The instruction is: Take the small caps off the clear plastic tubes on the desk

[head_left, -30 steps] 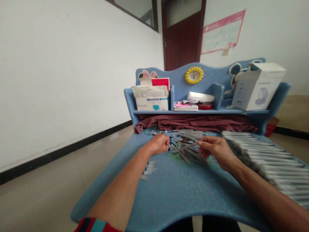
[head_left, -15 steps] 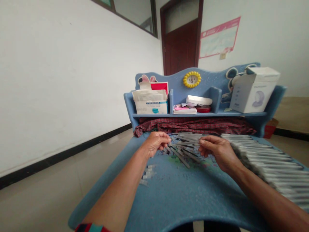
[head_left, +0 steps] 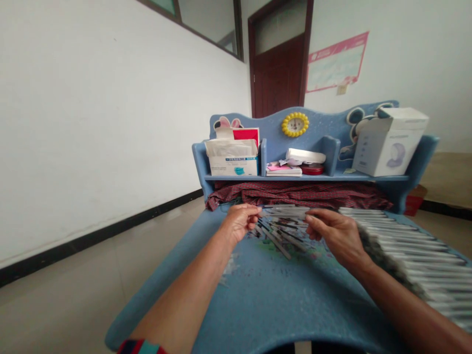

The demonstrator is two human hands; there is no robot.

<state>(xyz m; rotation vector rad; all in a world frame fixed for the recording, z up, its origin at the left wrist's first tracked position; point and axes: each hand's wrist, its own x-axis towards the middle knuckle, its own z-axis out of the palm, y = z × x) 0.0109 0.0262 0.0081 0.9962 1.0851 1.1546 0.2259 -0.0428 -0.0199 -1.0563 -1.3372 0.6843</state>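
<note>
My left hand point(head_left: 241, 221) is closed in a pinch at the left side of a pile of thin grey and black strips point(head_left: 275, 238). Across from it, my right hand point(head_left: 335, 233) also pinches, thumb against fingertips. Between the two hands stretches a thin, greyish, see-through strip point(head_left: 283, 212), one end in each pinch, held just over the pile. Its exact kind is too blurred to name. Small pale clear pieces point(head_left: 230, 268) lie beside my left forearm. Right of my right hand, many silvery tube-like sticks point(head_left: 401, 241) lie in a row with dark fuzzy ends.
The blue desk point(head_left: 258, 305) has a raised shelf at its back. On it stand a mask box point(head_left: 234, 164), papers point(head_left: 283, 171), a red round tin point(head_left: 311, 169) and a white carton point(head_left: 391, 142). Checked cloth point(head_left: 295, 194) is bunched beneath the shelf. A white wall rises at left.
Both hands stay pinched and apart in nearly the same place. The strip between them now lies more level and a little higher over the pile. The view has shifted slightly.
</note>
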